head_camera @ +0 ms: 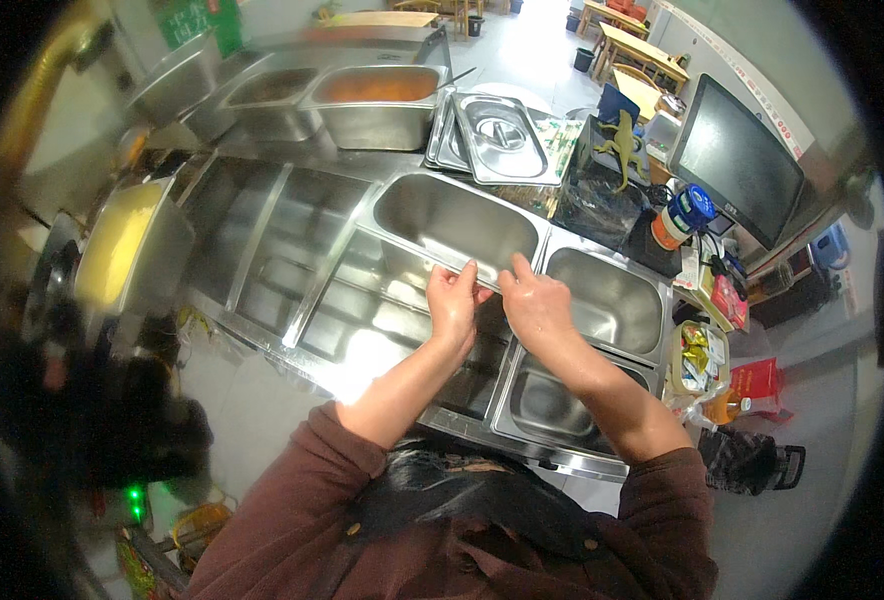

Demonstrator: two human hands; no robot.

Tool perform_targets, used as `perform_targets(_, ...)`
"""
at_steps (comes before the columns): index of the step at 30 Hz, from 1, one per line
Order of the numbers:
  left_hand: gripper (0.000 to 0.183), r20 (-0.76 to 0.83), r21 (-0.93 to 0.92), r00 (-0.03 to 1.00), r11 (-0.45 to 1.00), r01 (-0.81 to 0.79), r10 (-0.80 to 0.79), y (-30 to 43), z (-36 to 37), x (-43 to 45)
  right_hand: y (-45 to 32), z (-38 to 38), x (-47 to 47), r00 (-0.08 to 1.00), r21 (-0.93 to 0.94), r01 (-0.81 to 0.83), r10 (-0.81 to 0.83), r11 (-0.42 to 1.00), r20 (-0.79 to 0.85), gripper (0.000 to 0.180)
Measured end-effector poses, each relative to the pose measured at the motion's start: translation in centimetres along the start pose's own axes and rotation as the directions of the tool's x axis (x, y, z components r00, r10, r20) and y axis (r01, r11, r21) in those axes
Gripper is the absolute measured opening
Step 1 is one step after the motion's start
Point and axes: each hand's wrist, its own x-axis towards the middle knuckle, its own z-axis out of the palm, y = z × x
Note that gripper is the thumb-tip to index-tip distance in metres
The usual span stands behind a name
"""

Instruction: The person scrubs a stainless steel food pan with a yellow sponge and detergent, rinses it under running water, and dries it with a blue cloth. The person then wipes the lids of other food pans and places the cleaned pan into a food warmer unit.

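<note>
A deep stainless steel food pan (453,214) sits at the far side of a steel counter with rectangular openings. My left hand (453,304) grips its near rim with thumb and fingers. Close beside it, my right hand (538,306) holds the same rim near the right corner. Inside, the pan shows bare metal. To its right, a second steel pan (607,296) is set in the counter. Another steel pan (551,401) lies nearer to me, partly hidden by my right forearm. An open well (367,300) with metal ledges lies left of my hands.
Steel lids (502,135) are stacked beyond the pan, beside a pan of orange-red contents (374,86). A pan of yellow food (123,240) stands at left. On the right are a monitor (746,161), a blue-lidded container (686,216), a toy lizard (623,146) and a basket of packets (701,356).
</note>
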Motion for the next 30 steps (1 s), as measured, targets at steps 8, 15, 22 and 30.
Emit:
perform_targets(8,0.015,0.205,0.163,0.974,0.985,0.062,-0.096,2.8,-1.7,0.7,1.7,-0.6,0.3,0.977,0.123,0.15,-0.127,0.981,-0.173,0.014)
perform_targets(15,0.013,0.234,0.058,0.964,0.992,0.112,-0.123,3.3,-1.8,0.8,1.7,-0.5,0.7,0.996,0.128,0.081,-0.077,0.988,-0.035,0.015)
perform_targets(22,0.016,0.32,0.108,0.935,0.987,0.122,-0.15,3.6,-1.5,1.5,2.6,0.2,0.9,0.995,0.242,0.038,-0.014,0.97,-0.102,0.015)
perform_targets(30,0.032,0.432,0.901,0.823,-0.152,-0.405,0.369,10.7,-13.3,7.4,3.1,0.4,0.9,0.978,0.213,0.051,-0.006,0.976,-0.206,0.016)
